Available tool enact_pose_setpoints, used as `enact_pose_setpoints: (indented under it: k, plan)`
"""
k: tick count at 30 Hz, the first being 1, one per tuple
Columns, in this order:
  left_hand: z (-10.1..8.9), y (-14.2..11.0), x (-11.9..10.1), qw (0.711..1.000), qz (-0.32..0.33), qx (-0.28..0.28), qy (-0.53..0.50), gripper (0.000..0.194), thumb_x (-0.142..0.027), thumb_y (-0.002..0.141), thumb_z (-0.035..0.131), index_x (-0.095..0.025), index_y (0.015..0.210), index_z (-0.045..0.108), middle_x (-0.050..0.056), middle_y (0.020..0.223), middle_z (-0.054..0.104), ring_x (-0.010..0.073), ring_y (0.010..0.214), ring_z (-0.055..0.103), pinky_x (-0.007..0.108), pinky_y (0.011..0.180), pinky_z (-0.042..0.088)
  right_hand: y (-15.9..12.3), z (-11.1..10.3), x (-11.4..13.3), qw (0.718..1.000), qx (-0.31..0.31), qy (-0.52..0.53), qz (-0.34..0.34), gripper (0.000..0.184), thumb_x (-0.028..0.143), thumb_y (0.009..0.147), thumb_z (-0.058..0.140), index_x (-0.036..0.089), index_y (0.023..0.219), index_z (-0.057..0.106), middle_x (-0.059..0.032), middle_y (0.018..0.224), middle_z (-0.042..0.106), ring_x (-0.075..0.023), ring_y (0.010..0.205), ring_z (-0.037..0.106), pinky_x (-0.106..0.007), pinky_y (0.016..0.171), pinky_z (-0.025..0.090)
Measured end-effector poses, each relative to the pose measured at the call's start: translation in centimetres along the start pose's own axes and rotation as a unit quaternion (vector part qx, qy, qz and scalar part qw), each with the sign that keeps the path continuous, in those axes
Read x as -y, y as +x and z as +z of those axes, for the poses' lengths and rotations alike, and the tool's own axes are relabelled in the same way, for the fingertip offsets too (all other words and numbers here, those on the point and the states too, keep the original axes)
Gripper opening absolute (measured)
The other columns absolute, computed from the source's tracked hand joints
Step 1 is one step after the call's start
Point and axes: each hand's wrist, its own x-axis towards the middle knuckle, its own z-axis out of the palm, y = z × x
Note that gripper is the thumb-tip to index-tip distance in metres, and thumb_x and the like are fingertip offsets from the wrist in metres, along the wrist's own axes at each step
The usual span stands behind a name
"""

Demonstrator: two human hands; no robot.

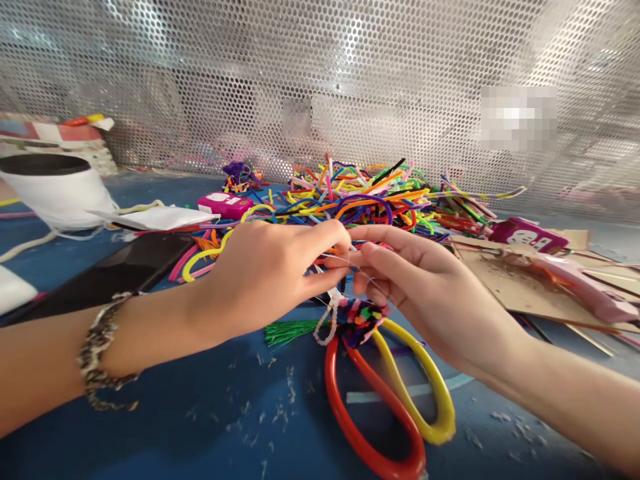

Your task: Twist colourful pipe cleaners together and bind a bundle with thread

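Note:
My left hand (280, 267) is closed in a pinch, its thumb and forefinger on a thin, clear thread (367, 272). Fingertips of my right hand (425, 287) meet it from the other side, pinched on the same thread. Just under the hands lies a small multicoloured bundle (361, 319) of fuzzy pieces. Beside it are a loop of small pale beads (326, 328) and a green tassel (287, 333). Scissors with one red and one yellow handle (377, 400) rest on the blue table; the bundle hides their blades.
Behind the hands is a heap of coloured pipe cleaners (360, 193), against a perforated metal screen (225, 80). A pink glue gun (575, 280) lies on cardboard (493, 277) at right. To the left are a black phone-like slab (110, 273) and a white spool (60, 197).

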Motion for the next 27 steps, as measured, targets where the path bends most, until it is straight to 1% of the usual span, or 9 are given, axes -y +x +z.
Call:
enact_pose_setpoints:
  k: [5,9,13,16,18,20,22,25,27]
  plan:
    - [-0.3,0.3,-0.2,0.998,-0.032,-0.011,-0.062,0.007,-0.023,0.073,0.055,-0.019,0.074,0.06,-0.009,0.041,0.028,0.0067,0.042,0.035,0.02,0.045,0.026,0.0,-0.2,0.3,0.999,0.001,0.035,0.008,0.027,0.022,0.074,0.053,0.016,0.101,0.055,0.0002,0.067,0.058,-0.0076,0.058,0.052,-0.021,0.051,0.04]
    - [-0.3,0.4,0.1,0.998,-0.006,-0.033,-0.057,0.006,-0.021,0.073,0.056,-0.018,0.072,0.062,-0.008,0.045,0.031,0.0065,0.043,0.034,0.021,0.046,0.026,0.0,-0.3,0.2,0.999,0.017,0.036,-0.011,0.028,0.019,0.074,0.053,0.017,0.101,0.055,0.0,0.071,0.06,-0.0082,0.061,0.054,-0.021,0.054,0.043]
    - [-0.2,0.5,0.5,0.997,0.018,-0.043,-0.056,0.007,-0.019,0.073,0.056,-0.018,0.072,0.063,-0.006,0.047,0.036,0.0068,0.045,0.036,0.021,0.047,0.028,-0.2,-0.3,0.3,0.998,0.046,-0.007,-0.034,0.034,0.01,0.072,0.052,0.02,0.105,0.052,-0.0012,0.083,0.062,-0.0084,0.065,0.056,-0.021,0.054,0.044]
    - [-0.2,0.6,0.5,0.996,0.025,-0.045,-0.069,0.009,-0.019,0.074,0.056,-0.018,0.069,0.064,-0.005,0.047,0.038,0.0072,0.046,0.038,0.022,0.048,0.029,-0.4,-0.3,0.5,0.995,0.058,-0.059,-0.058,0.035,0.008,0.072,0.051,0.021,0.104,0.051,-0.0012,0.084,0.062,-0.0076,0.061,0.055,-0.019,0.049,0.043]
    - [-0.3,0.6,0.5,0.996,0.016,-0.037,-0.086,0.012,-0.021,0.074,0.055,-0.018,0.067,0.064,-0.005,0.047,0.04,0.0078,0.047,0.04,0.022,0.048,0.029,-0.5,-0.3,0.5,0.99,0.058,-0.101,-0.076,0.034,0.009,0.072,0.051,0.022,0.104,0.05,-0.0009,0.083,0.061,-0.007,0.058,0.053,-0.018,0.045,0.041]
    - [-0.4,0.8,0.5,0.993,-0.018,-0.007,-0.119,0.014,-0.025,0.074,0.055,-0.019,0.066,0.064,-0.004,0.047,0.043,0.0079,0.046,0.041,0.022,0.046,0.029,-0.5,-0.4,0.3,0.981,0.052,-0.16,-0.101,0.034,0.009,0.071,0.052,0.022,0.102,0.051,-0.0001,0.079,0.06,-0.007,0.056,0.051,-0.018,0.044,0.039]
    - [-0.4,0.9,0.6,0.981,-0.065,0.056,-0.172,0.015,-0.03,0.073,0.055,-0.018,0.067,0.064,-0.004,0.049,0.047,0.0077,0.046,0.043,0.021,0.044,0.029,-0.5,-0.5,0.0,0.963,0.041,-0.228,-0.135,0.03,0.009,0.071,0.053,0.022,0.098,0.053,0.0008,0.075,0.059,-0.0075,0.056,0.051,-0.019,0.044,0.037]
    - [-0.6,1.2,0.7,0.947,-0.121,0.151,-0.256,0.018,-0.034,0.071,0.055,-0.018,0.069,0.064,-0.003,0.053,0.055,0.0083,0.05,0.049,0.018,0.044,0.033,-0.3,-0.8,-0.1,0.932,0.033,-0.319,-0.167,0.018,0.011,0.072,0.051,0.02,0.086,0.057,0.0021,0.066,0.056,-0.0071,0.053,0.047,-0.019,0.043,0.034]
    - [-0.7,1.4,0.8,0.926,-0.146,0.183,-0.297,0.018,-0.034,0.07,0.055,-0.018,0.07,0.064,-0.004,0.058,0.058,0.0088,0.055,0.052,0.017,0.048,0.037,-0.1,-1.0,0.0,0.921,0.045,-0.351,-0.162,0.014,0.011,0.073,0.049,0.019,0.077,0.059,0.0034,0.058,0.052,-0.0057,0.048,0.042,-0.018,0.041,0.031]
